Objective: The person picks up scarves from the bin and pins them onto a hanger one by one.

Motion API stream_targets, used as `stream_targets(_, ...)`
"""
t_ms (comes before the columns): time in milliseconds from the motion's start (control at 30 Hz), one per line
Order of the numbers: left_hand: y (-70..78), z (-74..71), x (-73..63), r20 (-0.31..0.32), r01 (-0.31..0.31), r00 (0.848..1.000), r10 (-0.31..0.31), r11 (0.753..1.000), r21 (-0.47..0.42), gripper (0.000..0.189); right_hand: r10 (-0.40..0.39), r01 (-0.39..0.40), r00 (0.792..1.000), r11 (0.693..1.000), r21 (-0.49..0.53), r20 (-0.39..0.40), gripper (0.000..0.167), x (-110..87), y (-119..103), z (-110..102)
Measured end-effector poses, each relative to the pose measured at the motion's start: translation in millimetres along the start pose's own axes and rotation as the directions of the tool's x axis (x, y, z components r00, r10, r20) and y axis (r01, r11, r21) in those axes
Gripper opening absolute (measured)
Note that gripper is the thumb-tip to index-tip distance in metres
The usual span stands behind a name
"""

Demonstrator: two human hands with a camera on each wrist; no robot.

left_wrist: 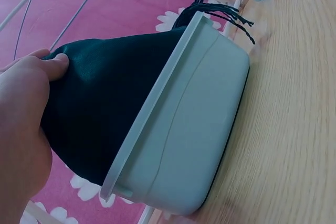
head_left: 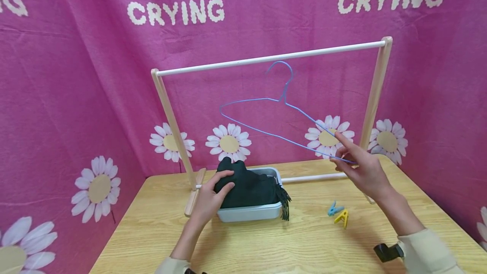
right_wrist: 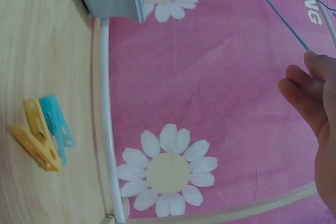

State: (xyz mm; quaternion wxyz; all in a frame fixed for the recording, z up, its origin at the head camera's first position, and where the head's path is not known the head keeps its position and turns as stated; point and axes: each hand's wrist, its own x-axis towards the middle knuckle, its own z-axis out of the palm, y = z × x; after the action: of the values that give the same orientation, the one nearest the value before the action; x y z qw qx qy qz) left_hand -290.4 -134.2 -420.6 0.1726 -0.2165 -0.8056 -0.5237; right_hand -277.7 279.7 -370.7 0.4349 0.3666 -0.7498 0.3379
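Note:
A blue wire hanger (head_left: 279,136) is held up in the air by my right hand (head_left: 361,168), which grips its right end with thumb and fingers. The hanger's hook stands just below the white top bar in the head view. My left hand (head_left: 211,191) pinches a dark green scarf (head_left: 249,189) at its left side, lifting a fold of it. Most of the scarf lies in a pale grey-blue tub (head_left: 251,213), and its fringe hangs over the tub's right rim. In the left wrist view the thumb presses on the cloth (left_wrist: 110,93).
A wooden rack with a white top bar (head_left: 236,62) stands on the table (head_left: 304,244), behind the tub. Right of the tub lie a blue clothespin (head_left: 335,209) and a yellow clothespin (head_left: 342,218). A pink curtain with flowers hangs behind and at both sides.

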Motion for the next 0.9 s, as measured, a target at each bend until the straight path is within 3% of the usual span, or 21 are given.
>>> stream_targets(67,1.3,0.0,0.9,-0.008,-0.012,1.000,0.012,1.000,0.000,0.032,0.008,-0.008,1.000,0.999,0.040,-0.010,0.061,-1.7,-0.8,4.1)
stream_targets(167,4.2,0.0,2.8,-0.030,-0.037,0.999,0.036,0.999,-0.019,0.032,0.041,-0.040,0.999,0.995,0.091,-0.017,0.086,-4.3,-3.1,10.3)
stream_targets(400,14.9,0.6,11.0,-0.098,-0.133,0.987,0.131,0.991,-0.008,0.031,0.116,-0.110,0.993,0.972,0.207,-0.016,0.079,-11.6,-6.5,21.0)
stream_targets(633,31.1,1.8,26.8,-0.195,-0.321,0.926,0.323,0.946,0.043,0.029,0.144,-0.141,0.990,0.952,0.272,0.008,0.075,-14.0,-11.6,26.9)
stream_targets(900,56.2,-2.3,45.2,-0.231,-0.410,0.888,0.396,0.912,-0.010,0.025,0.140,-0.133,0.990,0.955,0.264,-0.010,0.077,-12.0,-20.7,32.4)
